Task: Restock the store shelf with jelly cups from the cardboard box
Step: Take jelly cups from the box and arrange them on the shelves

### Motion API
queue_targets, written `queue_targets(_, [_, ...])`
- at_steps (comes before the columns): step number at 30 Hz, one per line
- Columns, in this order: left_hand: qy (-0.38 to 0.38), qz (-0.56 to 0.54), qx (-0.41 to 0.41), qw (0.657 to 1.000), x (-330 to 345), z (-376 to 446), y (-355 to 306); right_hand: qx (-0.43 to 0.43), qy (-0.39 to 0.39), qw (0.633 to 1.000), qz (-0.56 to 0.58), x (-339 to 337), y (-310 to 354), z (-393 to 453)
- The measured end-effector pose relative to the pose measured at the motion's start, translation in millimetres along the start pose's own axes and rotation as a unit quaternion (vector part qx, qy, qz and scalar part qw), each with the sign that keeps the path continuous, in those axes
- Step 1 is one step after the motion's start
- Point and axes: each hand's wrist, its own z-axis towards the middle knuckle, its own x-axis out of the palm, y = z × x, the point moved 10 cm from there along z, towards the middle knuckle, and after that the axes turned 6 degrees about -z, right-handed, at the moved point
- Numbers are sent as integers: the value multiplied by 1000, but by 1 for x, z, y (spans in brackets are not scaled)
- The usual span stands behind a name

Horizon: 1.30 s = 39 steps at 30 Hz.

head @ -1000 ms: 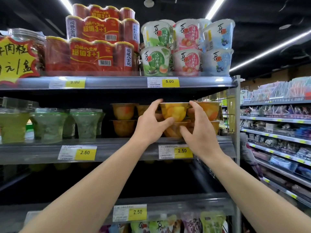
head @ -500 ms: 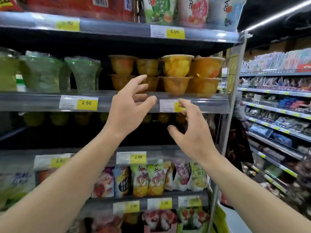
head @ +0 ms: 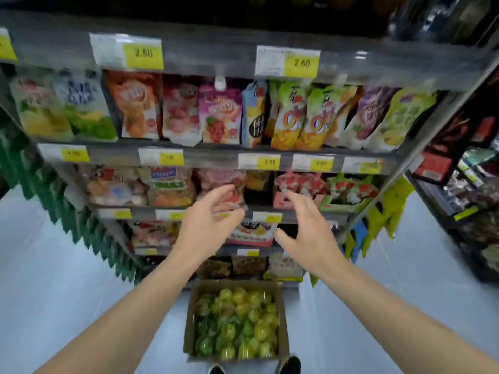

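The cardboard box (head: 282,319) sits open on the pale floor (head: 54,265) at the foot of the store shelf (head: 216,155), directly in front of the person's shoes (head: 290,365). It is packed with jelly cups (head: 237,322), green and yellow-green under clear lids; no label on them can be read.

Above the box, both arms reach forward. The left hand (head: 208,225) is empty, its fingers spread and only slightly bent, palm turned towards the right. The right hand (head: 310,233) is likewise empty, fingers extended and loosely parted, thumb out to the left. The two hands are near each other but apart, and neither touches the box or any stock.

Further above the box, the shelf carries rows of soft fruit-printed pouches (head: 221,117); their lettering is too blurred to read. A white and yellow price tag (head: 287,62) on the top rail reads 2.50, as does a second price tag (head: 127,51) to its left. One tag on the next rail down (head: 259,161) also reads 2.50; the others are illegible.

Left of the box runs a line of green strips (head: 81,228) on the shelf side. Right of the box stands a neighbouring rack (head: 459,184) with dark and red packs.
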Motion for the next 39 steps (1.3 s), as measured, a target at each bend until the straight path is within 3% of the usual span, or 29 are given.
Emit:
queue_targets(9, [13,10,-184,983,29,-78,185,70,173,983,-3,162,-74,-72])
queue_targets(21, [-8,72,-321,944,97,-148,380,163,283,945,26,325,-209,-155])
queue_targets(31, [10,54,-364,930,152,-128,579,205,292,933,48,509,-290,-142])
queue_targets(39, [44,39,-326,943,205,-76,724,206,269,941,20,670,-370,-101])
